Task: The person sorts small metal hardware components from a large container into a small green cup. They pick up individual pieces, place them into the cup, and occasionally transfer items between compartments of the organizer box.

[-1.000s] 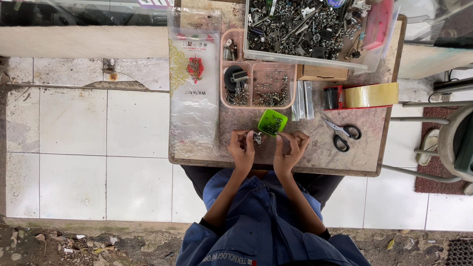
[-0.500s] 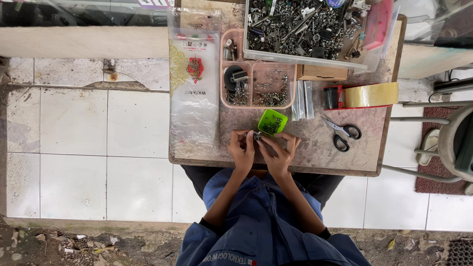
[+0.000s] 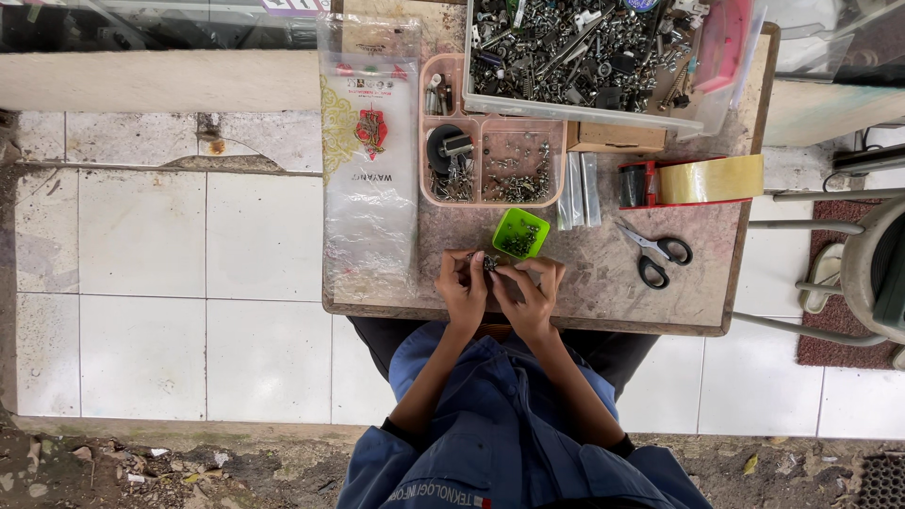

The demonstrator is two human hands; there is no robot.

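Both my hands rest together on the worn wooden table [image 3: 603, 283], just below a small green tray [image 3: 521, 233] of tiny metal parts. My left hand [image 3: 462, 286] and my right hand [image 3: 530, 287] pinch a small dark metal part [image 3: 489, 264] between their fingertips. The part is mostly hidden by my fingers.
A pink divided tray [image 3: 490, 132] of screws sits behind the green one, and a large clear bin [image 3: 603, 47] of mixed hardware stands at the back. Clear plastic bags [image 3: 370, 170] lie left. Black-handled scissors [image 3: 655, 253] and a tape dispenser [image 3: 702, 179] lie right. A stool [image 3: 872, 273] stands at far right.
My hands have drawn closer together and the right fingers now meet the left over the small part.
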